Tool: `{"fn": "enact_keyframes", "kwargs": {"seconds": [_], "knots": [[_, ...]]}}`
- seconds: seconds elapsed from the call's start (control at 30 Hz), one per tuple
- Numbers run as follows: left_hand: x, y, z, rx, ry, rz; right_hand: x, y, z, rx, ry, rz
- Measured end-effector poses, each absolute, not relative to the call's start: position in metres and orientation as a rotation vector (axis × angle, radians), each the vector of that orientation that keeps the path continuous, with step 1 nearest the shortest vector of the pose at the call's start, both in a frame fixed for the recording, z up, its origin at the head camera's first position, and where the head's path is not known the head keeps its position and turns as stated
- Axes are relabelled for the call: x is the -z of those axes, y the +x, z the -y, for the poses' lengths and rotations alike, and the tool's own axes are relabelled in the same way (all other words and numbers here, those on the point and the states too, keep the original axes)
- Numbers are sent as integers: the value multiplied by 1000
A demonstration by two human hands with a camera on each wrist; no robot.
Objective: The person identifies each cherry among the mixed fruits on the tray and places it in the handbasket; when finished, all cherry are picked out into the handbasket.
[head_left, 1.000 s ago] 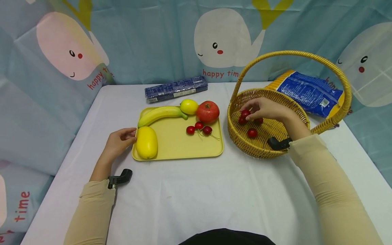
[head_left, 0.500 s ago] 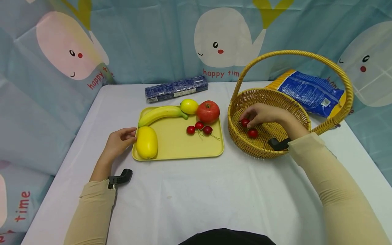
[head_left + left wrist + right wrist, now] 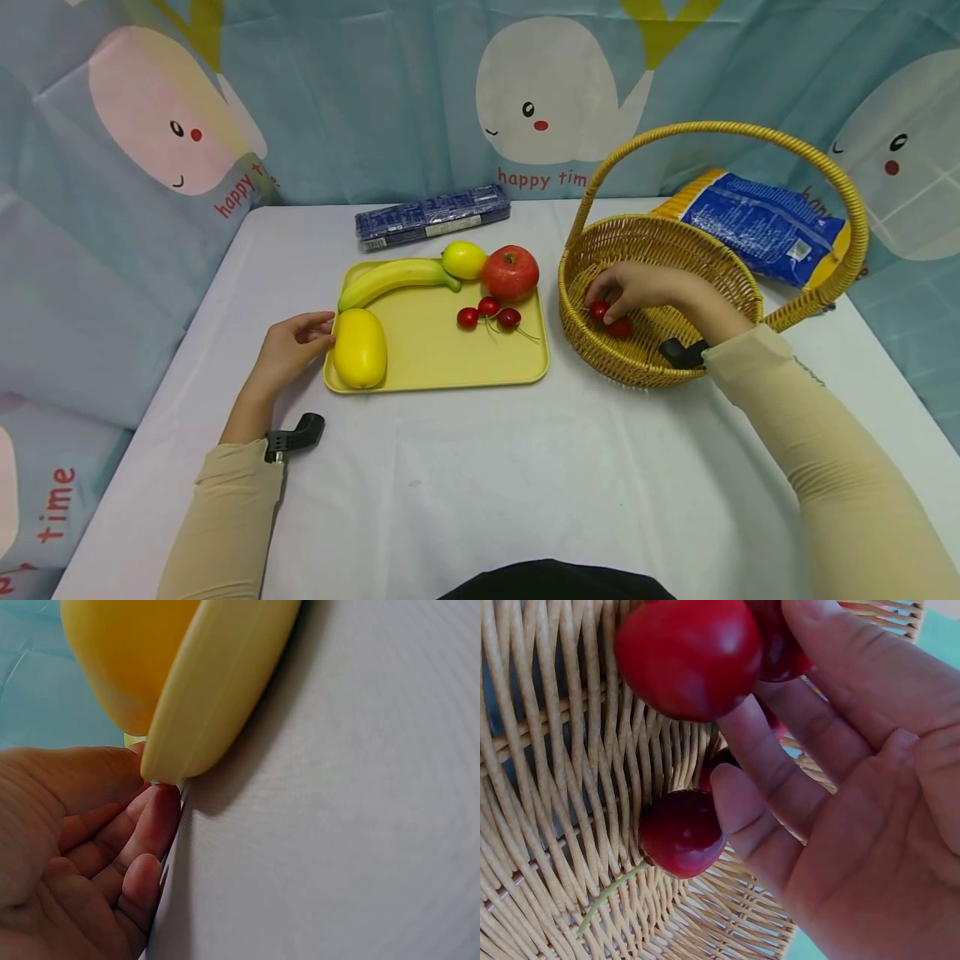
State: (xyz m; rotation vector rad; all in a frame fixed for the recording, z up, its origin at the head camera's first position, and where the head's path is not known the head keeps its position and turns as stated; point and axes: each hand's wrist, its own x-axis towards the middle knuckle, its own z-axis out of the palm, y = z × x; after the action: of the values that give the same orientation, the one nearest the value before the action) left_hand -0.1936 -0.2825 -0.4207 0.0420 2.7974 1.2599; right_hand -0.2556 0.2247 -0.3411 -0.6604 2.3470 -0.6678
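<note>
In the head view my left hand (image 3: pixel 288 354) is at the left edge of the yellow tray (image 3: pixel 427 367), beside a yellow oval fruit (image 3: pixel 360 350). The left wrist view has the thumb against the tray rim (image 3: pixel 217 690) and fingers curled beneath it. Inside the wicker basket (image 3: pixel 660 367), my right hand (image 3: pixel 645 287) pinches a red cherry (image 3: pixel 598 311); another cherry (image 3: pixel 620 327) lies close by. In the right wrist view, a dark cherry (image 3: pixel 781 645) sits between thumb and fingers, partly covered by a brighter one (image 3: pixel 690 660). A stemmed cherry (image 3: pixel 682 832) is near the lower fingertips.
On the tray are a banana (image 3: pixel 393 282), a lemon (image 3: pixel 463 260), a red apple-like fruit (image 3: pixel 510 273) and three cherries (image 3: pixel 467 317). Behind it lies a dark blue package (image 3: pixel 431 218). The basket's tall handle (image 3: pixel 712 130) arches above; a blue-yellow bag (image 3: pixel 757 225) lies behind.
My right hand has moved toward the near side of the basket, and the cherry at its fingertips has come nearer the front cherry. The left hand stays at the tray.
</note>
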Motion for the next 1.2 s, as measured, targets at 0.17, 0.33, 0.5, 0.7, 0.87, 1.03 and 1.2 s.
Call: {"fn": "enact_keyframes", "kwargs": {"seconds": [0.17, 0.33, 0.5, 0.7, 0.87, 1.03, 1.2], "knots": [[419, -193, 282, -1261, 44, -2801, 342, -255, -223, 617, -677, -2372], [418, -193, 282, -1263, 60, -2803, 342, -254, -222, 564, -644, -2391], [419, -194, 283, -1271, 65, -2807, 343, -254, -223, 554, -632, -2389], [422, -195, 284, -1304, 93, -2803, 344, -255, -224, 556, -635, -2373], [422, -195, 284, -1312, 89, -2797, 345, -256, -225, 587, -644, -2374], [422, -195, 284, -1300, 83, -2800, 343, -255, -228, 660, -636, -2405], [422, -195, 284, -1301, 84, -2803, 337, -252, -232, 696, -653, -2490]]}}
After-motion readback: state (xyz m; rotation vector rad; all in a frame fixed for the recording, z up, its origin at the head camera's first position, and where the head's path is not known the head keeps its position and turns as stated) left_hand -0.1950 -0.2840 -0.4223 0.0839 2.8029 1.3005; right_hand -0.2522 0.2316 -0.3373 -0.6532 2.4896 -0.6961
